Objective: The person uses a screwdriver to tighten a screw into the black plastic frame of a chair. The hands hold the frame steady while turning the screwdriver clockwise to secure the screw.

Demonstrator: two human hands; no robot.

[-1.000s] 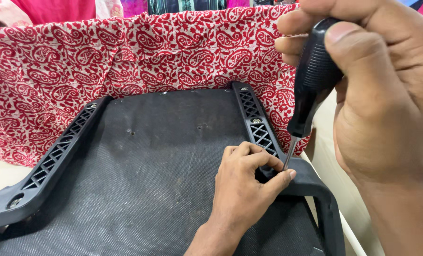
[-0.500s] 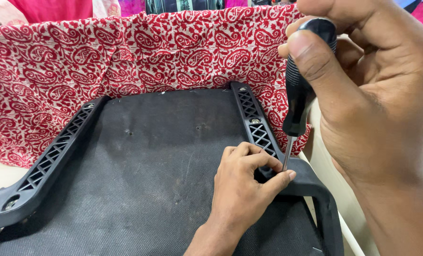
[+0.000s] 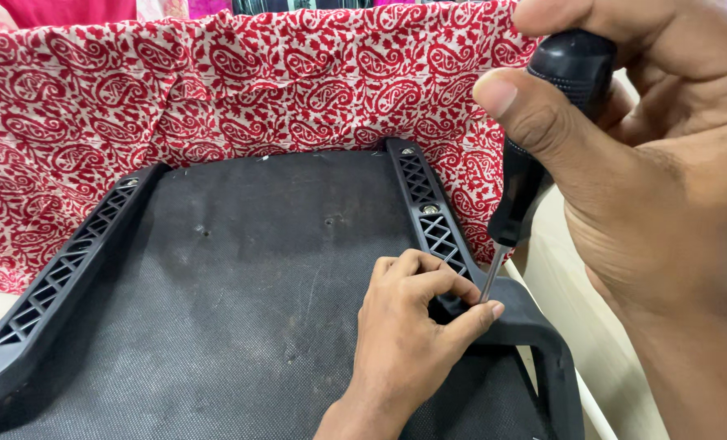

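We hold a black-handled screwdriver (image 3: 535, 155) in our right hand (image 3: 649, 187), fingers clamped round the grip, shaft tilted, tip down at the right-side black lattice rail (image 3: 429, 212). Our left hand (image 3: 408, 326) rests curled on that rail, thumb and fingertips pinched together just beside the tip; whether they hold a screw, we cannot tell. Rail borders a dark fabric panel (image 3: 241, 310). Opp. rail (image 3: 62, 277) sits at left. Red paisley cloth (image 3: 217, 90) covers the rear. No labels visible.

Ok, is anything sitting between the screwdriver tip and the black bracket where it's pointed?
Nothing visible. The screwdriver in the right hand comes down on the black lattice bracket, its tip beside the left hand fingertips; the contact point itself is hidden.
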